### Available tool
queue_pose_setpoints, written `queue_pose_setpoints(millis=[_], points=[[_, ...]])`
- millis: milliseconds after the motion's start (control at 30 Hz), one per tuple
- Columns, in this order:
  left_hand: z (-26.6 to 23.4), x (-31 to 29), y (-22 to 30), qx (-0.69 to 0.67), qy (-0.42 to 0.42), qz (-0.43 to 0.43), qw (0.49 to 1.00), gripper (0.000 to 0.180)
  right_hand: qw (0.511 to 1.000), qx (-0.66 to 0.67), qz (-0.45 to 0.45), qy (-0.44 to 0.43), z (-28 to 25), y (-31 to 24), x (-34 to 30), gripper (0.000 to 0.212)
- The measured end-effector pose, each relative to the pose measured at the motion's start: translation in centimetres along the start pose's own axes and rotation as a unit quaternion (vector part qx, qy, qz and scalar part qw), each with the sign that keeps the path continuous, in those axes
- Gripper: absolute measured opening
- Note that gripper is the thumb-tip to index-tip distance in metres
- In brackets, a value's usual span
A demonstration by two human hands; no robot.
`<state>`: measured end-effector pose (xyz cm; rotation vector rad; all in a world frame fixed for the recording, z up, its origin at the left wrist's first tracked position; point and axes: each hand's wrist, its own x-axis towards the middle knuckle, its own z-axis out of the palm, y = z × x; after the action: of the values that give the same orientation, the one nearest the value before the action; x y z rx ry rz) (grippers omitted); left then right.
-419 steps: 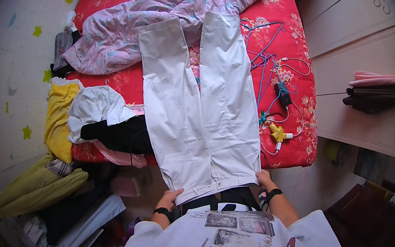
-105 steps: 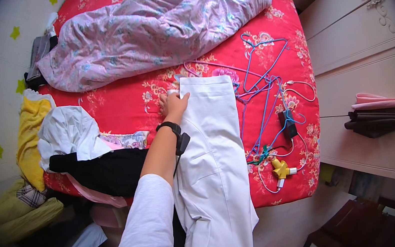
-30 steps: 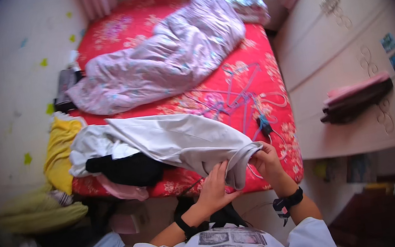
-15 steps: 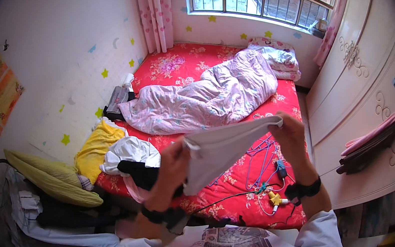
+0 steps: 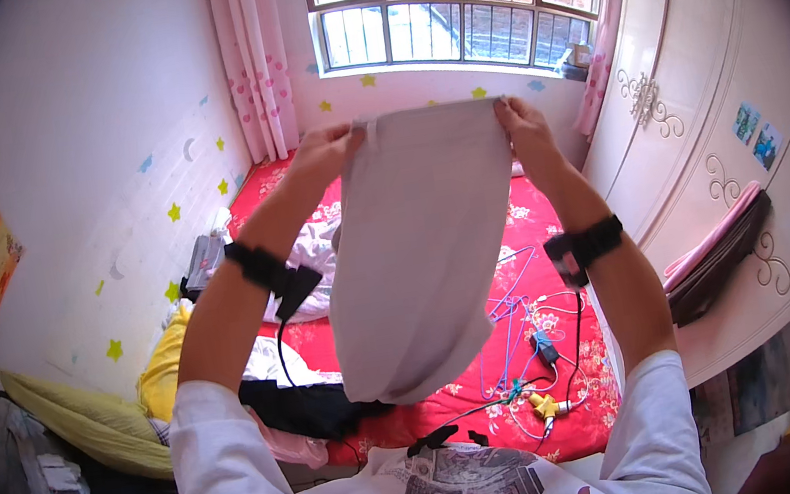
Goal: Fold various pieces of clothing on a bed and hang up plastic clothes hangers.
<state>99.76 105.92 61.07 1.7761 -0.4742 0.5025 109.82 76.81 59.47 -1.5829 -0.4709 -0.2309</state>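
A light grey garment [image 5: 415, 244] hangs in front of me above the bed, its straight top edge stretched level and its lower end rounded and curling under. Its exact kind does not show. My left hand [image 5: 335, 144] pinches the top left corner, and my right hand [image 5: 520, 118] pinches the top right corner. Both arms are raised and reach forward, with black bands and cables on the wrists. The cloth hides the middle of the bed and most of the pink patterned quilt [image 5: 312, 248].
On the red floral bed [image 5: 579, 403] lie hangers [image 5: 500, 313], a yellow plug adapter [image 5: 545, 406], black clothing [image 5: 301, 407] and yellow cloth [image 5: 164, 365]. A green pillow [image 5: 86, 417] is at left. The cream wardrobe [image 5: 699, 113] stands right, the barred window [image 5: 452, 6] ahead.
Both hands have risen and moved away from me with the garment. It was slanted and bunched; now it hangs long with its top edge level. The view has tilted up.
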Motion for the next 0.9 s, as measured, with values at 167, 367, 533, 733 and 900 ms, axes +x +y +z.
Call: queue_pose_setpoints(millis=[167, 367, 533, 733, 900], points=[[-0.9, 8.8, 2.3, 0.029, 0.02, 0.037, 0.999, 0.036, 0.98, -0.097, -0.146, 0.091, -1.1, -7.2, 5.4, 0.032], [-3.0, 9.7, 8.4, -0.078, -0.049, 0.101, 0.991, 0.032, 0.973, -0.037, -0.221, 0.061, -1.5, -16.3, 0.6, 0.02], [-4.7, 0.4, 4.6, 0.153, -0.057, 0.043, 0.986, 0.014, 0.962, -0.173, -0.208, 0.023, -2.9, -12.7, -9.7, 0.011], [1.9, -20.7, -6.7, -0.012, -0.344, -0.065, 0.936, 0.021, 0.903, 0.012, 0.094, -0.42, -1.4, 5.0, -26.1, 0.012], [4.9, -43.7, -20.6, 0.126, -0.376, -0.212, 0.893, 0.015, 0.821, -0.115, 0.21, -0.519, 1.2, 24.5, -46.2, 0.018]])
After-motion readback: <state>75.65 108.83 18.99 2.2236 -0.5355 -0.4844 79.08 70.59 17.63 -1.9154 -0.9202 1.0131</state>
